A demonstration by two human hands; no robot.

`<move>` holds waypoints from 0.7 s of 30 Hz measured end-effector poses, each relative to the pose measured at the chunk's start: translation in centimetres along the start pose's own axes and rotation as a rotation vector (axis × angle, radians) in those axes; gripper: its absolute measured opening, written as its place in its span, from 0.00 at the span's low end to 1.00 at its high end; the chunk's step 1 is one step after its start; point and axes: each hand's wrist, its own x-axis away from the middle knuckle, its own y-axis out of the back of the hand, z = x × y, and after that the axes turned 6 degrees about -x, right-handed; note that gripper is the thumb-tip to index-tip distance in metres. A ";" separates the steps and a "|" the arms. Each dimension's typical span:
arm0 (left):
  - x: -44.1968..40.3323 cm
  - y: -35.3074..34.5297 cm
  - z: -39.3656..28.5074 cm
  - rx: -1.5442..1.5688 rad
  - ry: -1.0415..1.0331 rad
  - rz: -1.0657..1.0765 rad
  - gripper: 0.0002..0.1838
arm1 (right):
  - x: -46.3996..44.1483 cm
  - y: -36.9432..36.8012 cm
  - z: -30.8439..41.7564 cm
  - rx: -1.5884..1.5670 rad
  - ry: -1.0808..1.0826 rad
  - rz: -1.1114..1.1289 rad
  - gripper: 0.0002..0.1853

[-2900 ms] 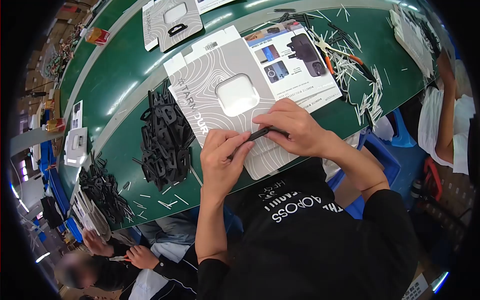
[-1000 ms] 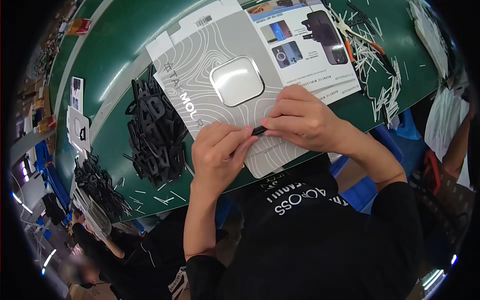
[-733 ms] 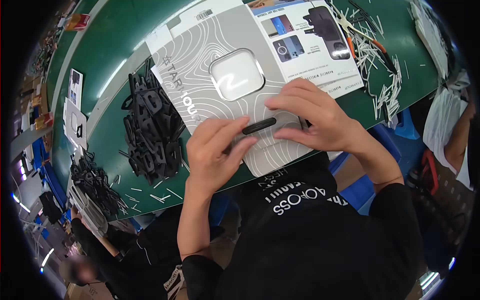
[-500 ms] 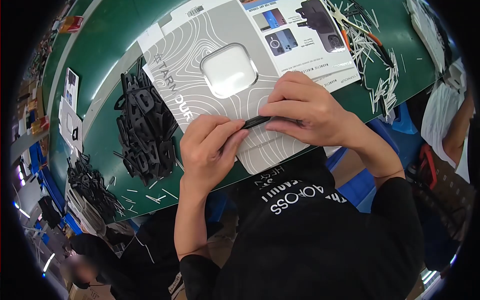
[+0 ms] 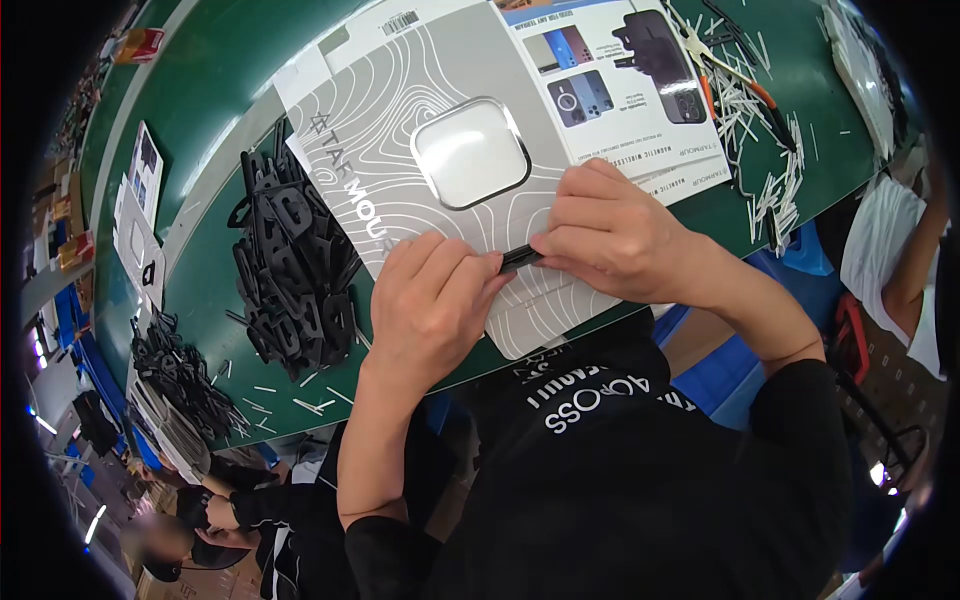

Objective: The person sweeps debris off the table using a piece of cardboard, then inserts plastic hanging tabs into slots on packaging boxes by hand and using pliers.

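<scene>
Between my two hands is a small black plastic piece (image 5: 520,258), held over the lower part of a grey printed packaging sheet (image 5: 380,150). My left hand (image 5: 425,310) pinches its left end, fingers closed. The other end is in the closed fingertips of my right hand (image 5: 615,235). Most of the piece is covered by my fingers. The grey sheet has wavy white lines and a rounded square window (image 5: 470,152). A white printed panel (image 5: 625,95) with phone pictures lies to its right. Left of the sheet is a heap of black plastic hangers (image 5: 295,270).
Pliers with orange handles (image 5: 750,85) and scattered thin white strips (image 5: 775,190) lie at the right. Farther left are another black heap (image 5: 180,370) and a second packaging sheet (image 5: 135,240). A person in black (image 5: 290,530) is at lower left; another person's arm (image 5: 905,275) shows at right.
My hands have closed in around the black piece, so less of it shows. The view has shifted slightly. The person at lower left has moved, with an arm now visible.
</scene>
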 end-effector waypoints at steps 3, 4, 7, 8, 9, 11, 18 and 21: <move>0.2 0.2 0.3 0.022 0.004 0.016 0.07 | -0.3 -0.2 -0.1 -0.042 -0.019 0.011 0.06; 0.0 0.1 0.3 0.034 0.000 0.010 0.07 | -0.4 0.0 -0.2 -0.054 -0.023 0.010 0.06; -0.5 0.7 0.3 0.043 -0.019 -0.017 0.07 | -0.6 0.5 -0.1 -0.064 -0.005 -0.018 0.06; -0.4 0.9 0.3 0.052 -0.023 -0.020 0.07 | -0.5 0.4 0.0 -0.078 0.001 -0.040 0.06; -0.4 1.0 0.2 0.060 -0.026 -0.026 0.08 | -0.4 0.4 0.0 -0.092 0.009 -0.060 0.05; -0.5 1.1 0.0 0.069 -0.032 -0.032 0.08 | -0.3 0.7 0.3 -0.103 0.016 -0.081 0.05; -3.1 -0.4 -1.0 -0.047 -0.077 -0.060 0.08 | -0.5 3.5 -1.6 0.000 0.059 0.015 0.06; -3.2 -1.6 -0.9 -0.023 -0.051 -0.054 0.08 | 0.0 3.4 -2.3 0.020 0.038 0.019 0.07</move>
